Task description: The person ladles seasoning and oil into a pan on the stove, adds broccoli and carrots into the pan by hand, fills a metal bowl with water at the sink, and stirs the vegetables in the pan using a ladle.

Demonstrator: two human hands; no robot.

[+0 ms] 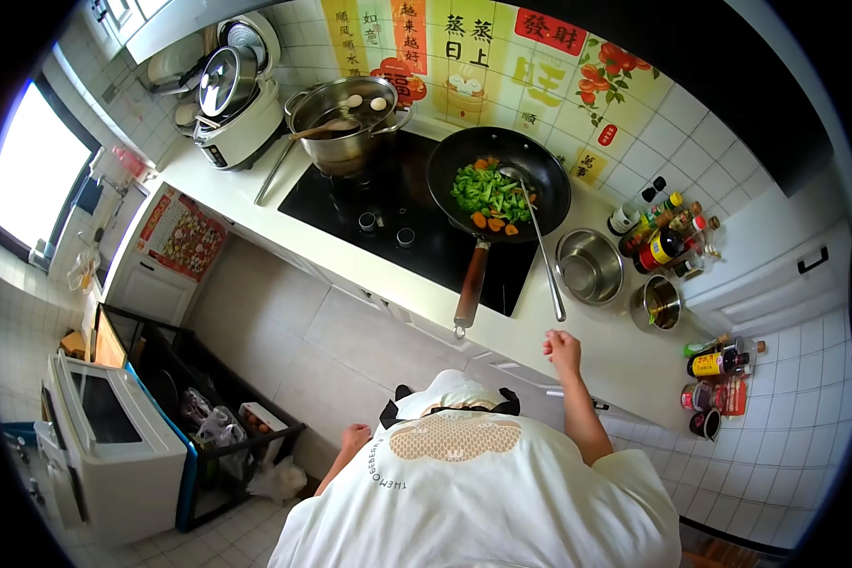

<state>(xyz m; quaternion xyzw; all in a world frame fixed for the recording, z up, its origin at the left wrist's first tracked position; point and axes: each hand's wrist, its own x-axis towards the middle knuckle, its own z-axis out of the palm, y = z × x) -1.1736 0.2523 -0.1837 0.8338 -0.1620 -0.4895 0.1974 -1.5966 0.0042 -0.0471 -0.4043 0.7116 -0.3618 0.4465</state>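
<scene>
My right hand [563, 350] is curled closed at the counter's front edge, just below the handle end of a metal ladle [545, 265], with a gap between them. The ladle rests in a black wok [454, 210] holding chopped greens [490, 195] and orange pieces [495, 224]. The wok stands on the black cooktop [388, 210], its wooden handle [473, 284] pointing toward me. Low beside my body, my left hand [355, 437] has its fingers curled in, with nothing visible in them. A steel pot [341, 151] with a wooden spoon [327, 128] and eggs stands at the back left.
Two steel bowls [589, 266] [655, 303] stand right of the wok, beside several bottles [660, 248]. More bottles [719, 362] stand at the right wall. A rice cooker [241, 133] is at the far left; a white oven [114, 426] and black rack [208, 407] are lower left.
</scene>
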